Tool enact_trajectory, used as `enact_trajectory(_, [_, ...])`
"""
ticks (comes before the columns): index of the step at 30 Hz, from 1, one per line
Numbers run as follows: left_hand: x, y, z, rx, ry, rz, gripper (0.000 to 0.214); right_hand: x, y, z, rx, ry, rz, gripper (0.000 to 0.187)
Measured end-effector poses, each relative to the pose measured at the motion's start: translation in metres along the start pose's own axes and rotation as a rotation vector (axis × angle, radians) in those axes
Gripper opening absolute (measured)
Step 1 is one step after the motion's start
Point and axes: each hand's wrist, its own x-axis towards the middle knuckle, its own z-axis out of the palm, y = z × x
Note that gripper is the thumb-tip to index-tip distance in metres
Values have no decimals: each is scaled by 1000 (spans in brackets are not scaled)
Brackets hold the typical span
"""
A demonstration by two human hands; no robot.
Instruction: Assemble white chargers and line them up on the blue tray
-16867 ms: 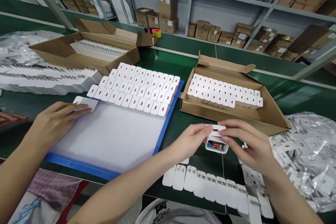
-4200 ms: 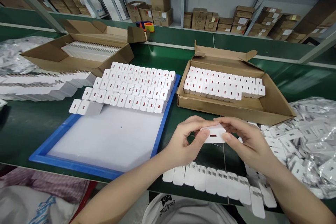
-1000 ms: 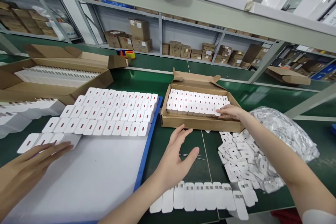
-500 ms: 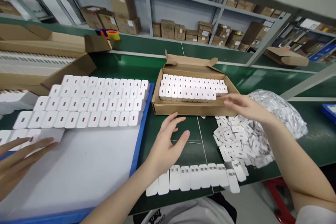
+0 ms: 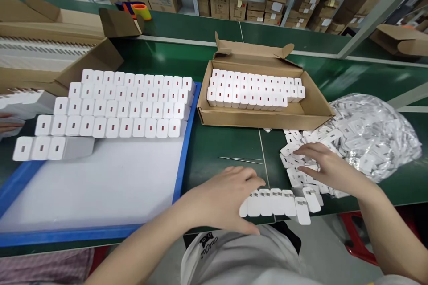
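White covers (image 5: 277,202) under left grip (image 5: 230,198)

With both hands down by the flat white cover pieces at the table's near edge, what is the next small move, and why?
Probably the left hand closes on one cover from the row of covers that it rests on. The right hand lies flat on the loose pile of covers, and neither hand holds anything. The open box of chargers sits just behind.

hands (image 5: 230,198) on white covers (image 5: 277,202), green bench (image 5: 227,142)
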Motion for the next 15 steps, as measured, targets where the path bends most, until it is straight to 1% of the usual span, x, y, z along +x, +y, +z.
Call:
enact_trajectory(1, [2, 3, 3, 82, -27, -5, 70, -2, 1, 1, -7, 21, 8, 42])
enact_trajectory(3, [6, 6, 9, 216, -60, -29, 58, -11, -1, 0, -2, 50, 15, 44])
enact_trajectory(4, [8, 7, 11, 254, -64, -40, 52, -19, -4, -2, 15, 40, -2, 46])
enact_trajectory(5, [10, 7, 13, 273, -61, -49, 48, -28, -8, -5, 37, 11, -33, 52])
enact_trajectory(7, [12, 6, 16, 288, -48, -50, 42, -49, -18, -7, 68, -72, -106, 70])
enact_trajectory(8, [13, 6, 17, 294, -39, -47, 41, -60, -25, -5, 66, -95, -115, 77])
enact_trajectory(10, [14, 6, 19, 317, -22, -42, 40, -78, -37, 4, 33, -86, -56, 82])
enact_trajectory(12, [14, 8, 20, 334, -21, -42, 38, -89, -46, 19, 6, -64, 32, 82])
enact_trajectory(13, [15, 9, 20, 334, -28, -43, 36, -93, -50, 27, 1, -61, 56, 83])
enact_trajectory(15, [16, 11, 19, 326, -50, -46, 33, -95, -55, 41, -5, -53, 52, 83])
